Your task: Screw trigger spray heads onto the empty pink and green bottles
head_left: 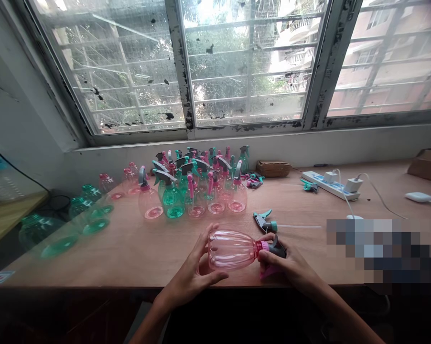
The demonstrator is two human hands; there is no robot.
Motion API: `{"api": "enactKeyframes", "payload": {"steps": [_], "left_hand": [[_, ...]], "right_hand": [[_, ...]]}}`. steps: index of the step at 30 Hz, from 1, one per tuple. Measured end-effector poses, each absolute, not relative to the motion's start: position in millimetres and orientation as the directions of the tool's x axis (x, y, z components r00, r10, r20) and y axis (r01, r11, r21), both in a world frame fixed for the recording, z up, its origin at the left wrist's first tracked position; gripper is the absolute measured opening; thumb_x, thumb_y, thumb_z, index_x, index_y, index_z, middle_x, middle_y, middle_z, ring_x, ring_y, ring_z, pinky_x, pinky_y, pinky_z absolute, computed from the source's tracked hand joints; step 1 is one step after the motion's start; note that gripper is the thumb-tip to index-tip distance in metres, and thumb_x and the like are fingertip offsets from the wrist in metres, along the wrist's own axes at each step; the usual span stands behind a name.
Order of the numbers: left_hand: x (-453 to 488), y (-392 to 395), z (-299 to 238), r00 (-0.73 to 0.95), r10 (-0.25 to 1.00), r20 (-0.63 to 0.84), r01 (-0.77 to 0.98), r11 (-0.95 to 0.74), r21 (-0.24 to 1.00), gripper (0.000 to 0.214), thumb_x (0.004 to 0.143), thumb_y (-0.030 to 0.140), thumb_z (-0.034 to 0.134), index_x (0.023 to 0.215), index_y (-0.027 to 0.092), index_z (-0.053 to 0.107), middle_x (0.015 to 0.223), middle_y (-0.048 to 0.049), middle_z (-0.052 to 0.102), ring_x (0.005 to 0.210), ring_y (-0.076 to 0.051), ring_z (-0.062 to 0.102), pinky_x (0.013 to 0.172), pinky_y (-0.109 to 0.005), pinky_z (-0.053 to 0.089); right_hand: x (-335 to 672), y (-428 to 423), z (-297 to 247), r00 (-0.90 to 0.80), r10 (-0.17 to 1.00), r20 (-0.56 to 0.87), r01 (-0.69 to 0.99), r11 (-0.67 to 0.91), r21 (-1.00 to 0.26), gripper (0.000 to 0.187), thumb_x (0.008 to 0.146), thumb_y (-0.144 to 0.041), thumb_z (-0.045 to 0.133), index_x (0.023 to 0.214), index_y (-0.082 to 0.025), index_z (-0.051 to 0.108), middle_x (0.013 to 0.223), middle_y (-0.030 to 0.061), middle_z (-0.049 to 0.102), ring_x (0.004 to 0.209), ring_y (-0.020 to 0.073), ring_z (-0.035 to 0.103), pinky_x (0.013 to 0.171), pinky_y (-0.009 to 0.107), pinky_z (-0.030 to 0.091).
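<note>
A clear pink spray bottle (pixel 231 249) lies on its side in the air over the table's front edge, its base toward the left. My left hand (pixel 201 267) is wrapped around the base end, thumb below and fingers above. At the neck, my right hand (pixel 282 260) grips the pink collar of the black-and-pink spray head (pixel 275 247). The trigger part is mostly hidden behind the fingers. Just beyond my right hand, a loose teal-and-black spray head (pixel 264 222) rests on the table with its thin tube pointing right.
Several pink and green spray bottles with heads (pixel 172 198) stand grouped near the window wall. Headless green bottles (pixel 48 239) and pink ones (pixel 108 184) stand on the left. A power strip (pixel 330 185) with plugs, a brown block (pixel 273 168) and a cardboard box (pixel 426 162) lie farther back.
</note>
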State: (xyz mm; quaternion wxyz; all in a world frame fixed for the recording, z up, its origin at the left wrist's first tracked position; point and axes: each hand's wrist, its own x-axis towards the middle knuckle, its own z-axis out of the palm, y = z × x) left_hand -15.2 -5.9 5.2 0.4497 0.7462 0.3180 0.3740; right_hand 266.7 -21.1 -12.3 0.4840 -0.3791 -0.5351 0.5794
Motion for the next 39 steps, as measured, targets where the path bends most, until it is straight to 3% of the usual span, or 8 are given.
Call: {"api": "enactKeyframes", "payload": {"steps": [4, 9, 18, 23, 27, 30, 35, 39], "left_hand": [[-16.9, -5.5, 2.3, 0.515, 0.797, 0.315, 0.168, -0.454, 0.875, 0.085, 0.093, 0.025, 0.072, 0.157, 0.05, 0.021, 0.171, -0.001, 0.016, 0.155, -0.032, 0.02, 0.124, -0.05, 0.026], [-15.5, -7.4, 5.1, 0.509, 0.817, 0.27, 0.09, -0.362, 0.928, 0.102, 0.086, 0.028, 0.081, 0.16, 0.043, 0.012, 0.171, -0.0057, 0.016, 0.157, -0.034, 0.015, 0.126, -0.051, 0.022], [-16.2, -5.3, 1.5, 0.495, 0.82, 0.288, 0.136, -0.401, 0.906, 0.09, 0.088, 0.025, 0.078, 0.158, 0.044, 0.024, 0.17, -0.0042, 0.021, 0.155, -0.034, 0.023, 0.125, -0.053, 0.026], [-13.9, -8.3, 6.0, 0.499, 0.828, 0.256, 0.06, -0.328, 0.943, 0.107, 0.082, 0.026, 0.084, 0.16, 0.043, 0.014, 0.169, -0.0069, 0.022, 0.154, -0.037, 0.022, 0.123, -0.055, 0.028], [-13.6, -6.7, 4.7, 0.504, 0.827, 0.25, 0.067, -0.327, 0.943, 0.094, 0.085, 0.027, 0.082, 0.159, 0.038, 0.026, 0.168, -0.007, 0.025, 0.153, -0.036, 0.026, 0.125, -0.052, 0.027], [-13.7, -6.3, 1.3, 0.505, 0.821, 0.266, 0.029, -0.324, 0.946, 0.086, 0.09, 0.026, 0.075, 0.158, 0.044, 0.025, 0.17, -0.0034, 0.021, 0.153, -0.034, 0.029, 0.122, -0.051, 0.034], [-12.7, -10.1, 4.8, 0.498, 0.839, 0.22, 0.03, -0.27, 0.962, 0.107, 0.082, 0.021, 0.083, 0.16, 0.044, 0.014, 0.169, -0.0054, 0.023, 0.152, -0.035, 0.03, 0.122, -0.053, 0.033], [-13.3, -9.2, 5.5, 0.501, 0.843, 0.196, 0.034, -0.245, 0.969, 0.1, 0.083, 0.021, 0.082, 0.159, 0.043, 0.021, 0.169, -0.0055, 0.023, 0.147, -0.034, 0.04, 0.119, -0.051, 0.038]], "right_hand": [[266.4, -21.1, -12.8, -0.243, 0.967, 0.08, -0.173, 0.038, -0.984, 0.034, 0.089, -0.043, 0.076, 0.105, -0.018, 0.059, 0.069, 0.0014, 0.075, 0.063, 0.0203, 0.07, 0.064, 0.034, 0.057], [266.6, -19.8, -17.0, -0.249, 0.965, 0.083, -0.156, 0.045, -0.987, 0.037, 0.087, -0.043, 0.078, 0.106, -0.018, 0.058, 0.069, 0.0011, 0.076, 0.062, 0.02, 0.071, 0.063, 0.032, 0.056], [266.0, -23.0, -11.1, -0.224, 0.973, 0.061, -0.159, 0.025, -0.987, 0.039, 0.086, -0.046, 0.078, 0.106, -0.019, 0.058, 0.067, 0.0007, 0.074, 0.061, 0.021, 0.069, 0.062, 0.036, 0.058], [266.8, -21.3, -15.6, -0.234, 0.969, 0.079, -0.142, 0.047, -0.989, 0.038, 0.086, -0.045, 0.079, 0.105, -0.018, 0.059, 0.068, 0.0014, 0.075, 0.062, 0.0199, 0.07, 0.063, 0.033, 0.057], [266.3, -21.5, -13.8, -0.232, 0.97, 0.075, -0.145, 0.041, -0.989, 0.038, 0.086, -0.045, 0.079, 0.105, -0.018, 0.059, 0.068, 0.0015, 0.075, 0.063, 0.0209, 0.071, 0.064, 0.034, 0.056], [265.6, -22.2, -11.3, -0.219, 0.973, 0.07, -0.176, 0.031, -0.984, 0.039, 0.085, -0.047, 0.08, 0.102, -0.019, 0.059, 0.068, 0.001, 0.075, 0.061, 0.0214, 0.071, 0.062, 0.034, 0.057], [266.0, -20.6, -14.9, -0.23, 0.971, 0.07, -0.163, 0.033, -0.986, 0.04, 0.084, -0.047, 0.08, 0.103, -0.019, 0.06, 0.068, 0.0011, 0.075, 0.061, 0.0218, 0.072, 0.062, 0.033, 0.056], [266.7, -20.5, -16.0, -0.231, 0.97, 0.08, -0.146, 0.046, -0.988, 0.04, 0.084, -0.045, 0.08, 0.105, -0.019, 0.06, 0.069, 0.0015, 0.076, 0.063, 0.0215, 0.071, 0.064, 0.034, 0.057]]}}
